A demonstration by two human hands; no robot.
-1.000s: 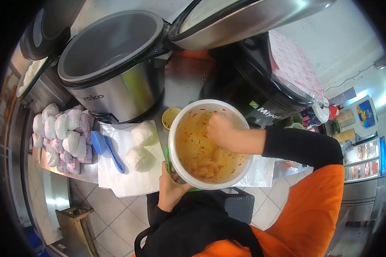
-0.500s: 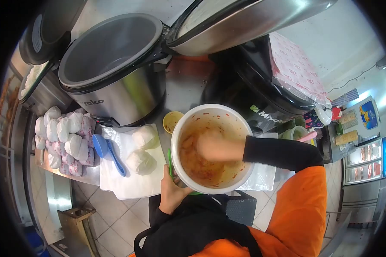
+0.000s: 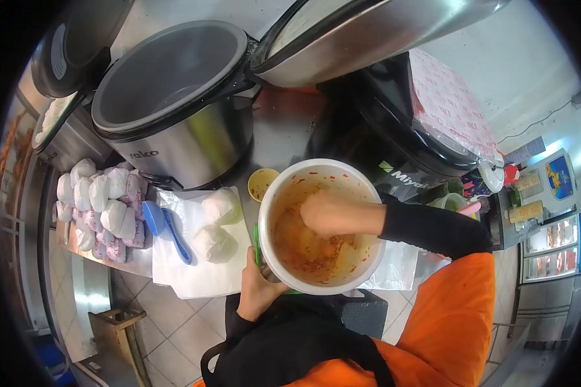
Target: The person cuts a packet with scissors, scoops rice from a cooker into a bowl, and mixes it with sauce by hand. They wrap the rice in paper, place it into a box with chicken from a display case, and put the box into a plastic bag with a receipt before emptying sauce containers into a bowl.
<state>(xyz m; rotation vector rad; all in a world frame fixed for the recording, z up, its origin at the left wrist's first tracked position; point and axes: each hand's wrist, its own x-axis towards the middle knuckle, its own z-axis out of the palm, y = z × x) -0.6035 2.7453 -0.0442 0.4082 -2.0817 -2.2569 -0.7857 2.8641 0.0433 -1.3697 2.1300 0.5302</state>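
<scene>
Against the frame of half a second ago, the right hand [image 3: 327,213] is seen sharp rather than blurred and is found slightly higher in the bowl [image 3: 265,205], near its middle. The orange-stained rice [image 3: 303,255] is now spread over the bottom and lower wall. A second ago that hand was up at the far right rim, and the rice was heaped at the near side. The left hand [image 3: 258,291] has been kept in the same place throughout, and the bowl has hardly been shifted. The bowl is set at the centre of the frame, on the near edge of the counter [image 3: 274,132]. The right hand is lowered into it from the right, knuckles up, with the fingers bent down into the rice. Whether anything is clamped in them cannot be told, since the fingertips are hidden. The rice lies under and just below that hand. The left hand is closed on the bowl's lower left wall from outside, with the thumb laid up along it. A small yellow cup [image 3: 261,183] is placed just beyond the bowl's upper left rim. To the left of the bowl, two wrapped white bundles [image 3: 217,223] and a blue scoop [image 3: 166,226] are laid on a white sheet [image 3: 197,278]. A pile of further bundles [image 3: 100,206] is stacked at the far left. Open rice cookers [image 3: 174,122] are ranged along the upper part of the frame.
</scene>
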